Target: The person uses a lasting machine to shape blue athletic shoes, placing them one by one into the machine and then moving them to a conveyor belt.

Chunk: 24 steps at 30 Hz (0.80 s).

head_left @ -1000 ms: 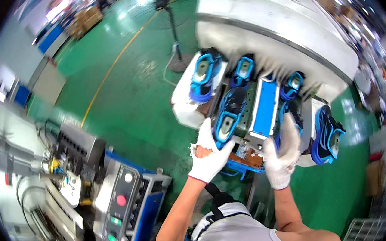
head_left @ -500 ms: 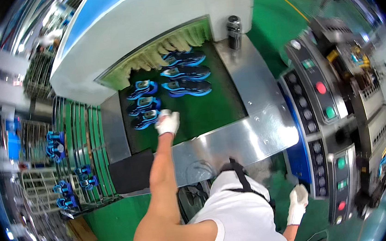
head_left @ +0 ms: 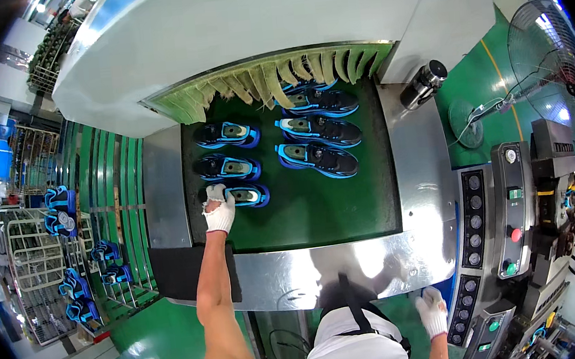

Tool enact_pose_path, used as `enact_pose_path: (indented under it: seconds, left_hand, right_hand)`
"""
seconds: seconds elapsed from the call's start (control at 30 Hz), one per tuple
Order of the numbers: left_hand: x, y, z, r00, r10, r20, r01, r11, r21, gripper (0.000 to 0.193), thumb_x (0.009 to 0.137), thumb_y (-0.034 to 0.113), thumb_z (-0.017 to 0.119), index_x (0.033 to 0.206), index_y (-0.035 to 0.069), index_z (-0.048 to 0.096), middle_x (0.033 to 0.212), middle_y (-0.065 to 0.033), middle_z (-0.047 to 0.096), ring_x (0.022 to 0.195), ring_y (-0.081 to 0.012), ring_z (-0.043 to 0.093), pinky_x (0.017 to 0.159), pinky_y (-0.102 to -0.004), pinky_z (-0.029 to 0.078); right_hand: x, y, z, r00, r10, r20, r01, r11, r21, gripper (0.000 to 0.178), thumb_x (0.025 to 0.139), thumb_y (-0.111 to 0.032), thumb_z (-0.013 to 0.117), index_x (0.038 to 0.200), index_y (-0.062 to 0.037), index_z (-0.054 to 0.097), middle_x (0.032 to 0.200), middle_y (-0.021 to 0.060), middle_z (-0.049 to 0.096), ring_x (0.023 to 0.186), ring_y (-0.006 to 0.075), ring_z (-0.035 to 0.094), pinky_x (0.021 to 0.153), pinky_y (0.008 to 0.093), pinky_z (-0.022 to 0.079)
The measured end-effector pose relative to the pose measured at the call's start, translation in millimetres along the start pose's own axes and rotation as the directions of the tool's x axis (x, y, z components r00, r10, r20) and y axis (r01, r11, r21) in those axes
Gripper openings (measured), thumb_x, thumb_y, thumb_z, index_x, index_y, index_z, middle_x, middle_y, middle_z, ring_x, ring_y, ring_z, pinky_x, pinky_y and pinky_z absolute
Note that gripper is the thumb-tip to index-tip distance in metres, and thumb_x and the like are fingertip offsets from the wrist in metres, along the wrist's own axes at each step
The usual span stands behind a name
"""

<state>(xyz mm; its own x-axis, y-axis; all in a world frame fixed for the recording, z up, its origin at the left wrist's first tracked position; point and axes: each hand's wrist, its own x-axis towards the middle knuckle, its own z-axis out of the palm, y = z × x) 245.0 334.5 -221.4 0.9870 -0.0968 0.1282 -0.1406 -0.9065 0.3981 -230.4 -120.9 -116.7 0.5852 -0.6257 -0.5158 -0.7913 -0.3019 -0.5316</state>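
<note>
My left hand, white-gloved, reaches across steel bench rim onto green conveyor belt. Fingers curled over heel of nearest blue-black shoe, gripping it. Shoe lies on its side, last in left column of three; three more in right column, all in rows pointing toward curtain strips at tunnel mouth. My right hand, gloved, hangs low beside control panel, empty, fingers loosely bent.

6 shoes on belt
</note>
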Motion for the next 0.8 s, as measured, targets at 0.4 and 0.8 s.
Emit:
enact_pose_path:
  seconds: [0.4, 0.8]
  left_hand:
    - [-162.8, 371.0, -56.3, 0.564, 0.795, 0.223, -0.532, 0.556, -0.638, 0.031, 0.083, 0.02, 0.073, 0.113, 0.011, 0.069, 0.103, -0.0156, 0.061, 0.087, -0.0367, 0.067, 0.077, -0.0461, 0.055]
    - [-353.7, 723.2, -80.8, 0.076, 0.997, -0.031, -0.133, -0.021, -0.991, 0.055, 0.089, -0.004, 0.066, 0.141, -0.001, 0.047, 0.137, -0.0176, 0.055, 0.12, -0.0283, 0.061, 0.107, -0.039, 0.05]
  right_hand:
    - [8.0, -183.8, -5.7, 0.913, -0.401, -0.07, 0.398, 0.916, -0.052, 0.038, 0.083, -0.019, 0.073, 0.117, -0.0053, 0.062, 0.111, 0.0183, 0.07, 0.106, 0.0347, 0.069, 0.089, 0.0413, 0.055]
    - [-226.8, 100.3, -173.8, 0.699, 0.609, -0.375, 0.449, 0.034, 0.893, 0.039, 0.076, -0.014, 0.084, 0.108, 0.0012, 0.067, 0.084, 0.0054, 0.068, 0.05, 0.0066, 0.051, 0.04, 0.0231, 0.035]
